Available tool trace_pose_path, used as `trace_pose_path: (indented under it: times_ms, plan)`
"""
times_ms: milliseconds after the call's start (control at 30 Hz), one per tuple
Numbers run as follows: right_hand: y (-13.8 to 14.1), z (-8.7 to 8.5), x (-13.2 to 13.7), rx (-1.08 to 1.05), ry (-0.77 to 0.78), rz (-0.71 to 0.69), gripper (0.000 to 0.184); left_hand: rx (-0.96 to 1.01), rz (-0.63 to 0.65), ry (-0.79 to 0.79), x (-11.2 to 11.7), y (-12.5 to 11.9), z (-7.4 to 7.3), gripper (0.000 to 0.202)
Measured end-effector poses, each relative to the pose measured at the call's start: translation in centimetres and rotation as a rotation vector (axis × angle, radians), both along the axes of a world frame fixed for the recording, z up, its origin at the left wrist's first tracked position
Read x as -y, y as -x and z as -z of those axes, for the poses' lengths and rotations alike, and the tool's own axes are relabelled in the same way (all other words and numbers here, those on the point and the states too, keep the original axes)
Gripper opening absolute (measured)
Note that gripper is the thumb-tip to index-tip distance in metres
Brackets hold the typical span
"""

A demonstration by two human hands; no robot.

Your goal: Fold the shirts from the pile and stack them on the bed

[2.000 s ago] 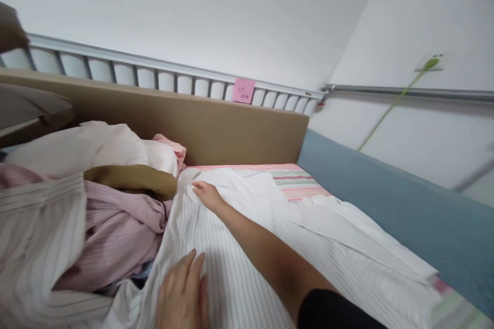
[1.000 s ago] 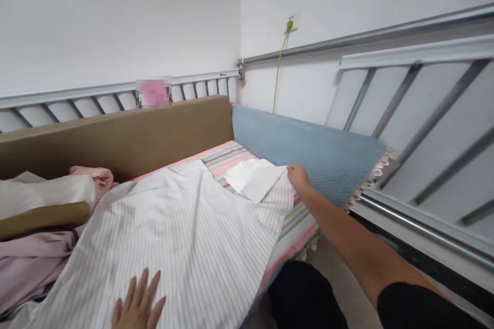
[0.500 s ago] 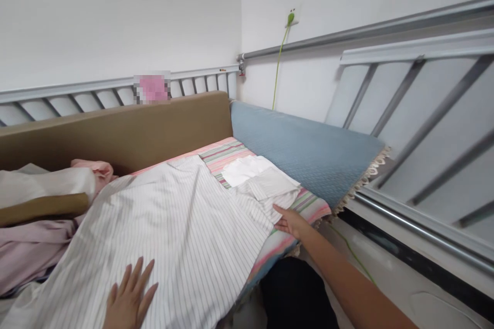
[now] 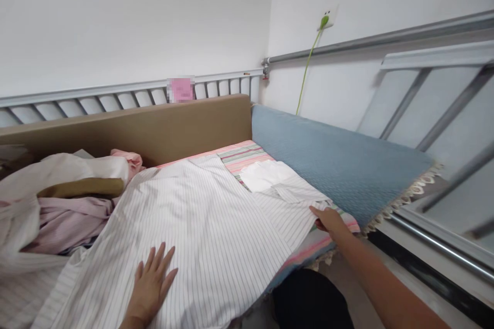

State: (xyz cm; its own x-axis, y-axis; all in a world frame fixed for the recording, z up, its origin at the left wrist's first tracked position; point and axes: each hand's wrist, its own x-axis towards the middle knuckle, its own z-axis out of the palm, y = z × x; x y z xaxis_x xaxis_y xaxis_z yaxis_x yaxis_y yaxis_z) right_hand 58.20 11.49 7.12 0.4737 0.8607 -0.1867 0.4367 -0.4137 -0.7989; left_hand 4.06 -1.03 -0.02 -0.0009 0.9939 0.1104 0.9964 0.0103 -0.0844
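A white shirt with thin dark stripes (image 4: pixel 208 221) lies spread flat on a striped pink and green sheet (image 4: pixel 243 157). My left hand (image 4: pixel 152 282) rests flat on its near part, fingers spread. My right hand (image 4: pixel 330 220) is at the shirt's right edge, by the folded sleeve (image 4: pixel 293 193), with its fingers closed on the hem of the cloth.
A heap of pink, white and tan clothes (image 4: pixel 65 200) lies at the left. A tan padded board (image 4: pixel 135 131) stands behind, a blue cushion (image 4: pixel 335 157) at the right. Metal rails (image 4: pixel 436 108) run along the walls; a green cable (image 4: pixel 309 61) hangs from a socket.
My right hand went from the shirt's collar area to the far right sleeve, then drew back to the shirt's near right edge. The sleeve now lies folded over. My left hand stayed flat.
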Motion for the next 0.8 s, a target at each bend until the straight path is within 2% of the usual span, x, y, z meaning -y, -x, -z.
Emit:
trace_pose_path:
  times_ms: [167,267,300,367,433,500,567,633,667,700,733,800]
  plan:
    - [-0.8,0.5,0.2,0.139,0.131,-0.012,0.026,0.022,-0.041,0.033,-0.4,-0.1,-0.8,0.050]
    - [-1.6,-0.2,0.8,0.252,0.106,0.000,0.018,0.024,-0.062,-0.005,-1.7,-1.9,-1.8,0.048]
    - [-1.3,-0.6,1.2,0.321,0.049,0.016,0.023,0.022,-0.034,-0.033,-2.2,-2.9,-2.0,0.048]
    - [1.3,-1.4,2.0,0.458,-0.129,0.016,0.042,0.024,0.071,-0.092,-3.5,-5.4,-1.8,0.047]
    - [6.5,-2.2,2.9,0.505,-0.323,-0.105,0.050,0.031,0.171,-0.147,-4.6,-7.9,-0.9,0.047]
    - [13.2,-2.6,3.7,0.389,-0.402,-0.411,0.046,0.037,0.231,-0.181,-5.3,-9.8,0.2,0.047]
    - [19.5,-2.4,4.0,0.313,-0.456,-0.756,0.045,0.051,0.262,-0.174,-5.5,-10.7,0.9,0.047]
    - [23.1,-1.6,3.5,0.313,-0.419,-0.951,0.043,0.083,0.299,-0.118,-5.4,-10.5,0.8,0.048]
    - [23.8,-1.1,2.8,0.348,-0.357,-0.965,0.042,0.108,0.316,-0.076,-5.4,-10.1,0.5,0.049]
    - [23.8,-0.4,1.8,0.403,-0.287,-0.917,0.042,0.135,0.319,-0.031,-5.6,-9.4,0.1,0.049]
    - [23.3,0.3,0.8,0.464,-0.214,-0.834,0.043,0.162,0.294,0.009,-5.8,-8.5,-0.3,0.050]
    - [21.9,1.9,-1.2,0.567,-0.119,-0.650,0.048,0.189,0.160,0.048,-6.7,-6.0,-1.1,0.049]
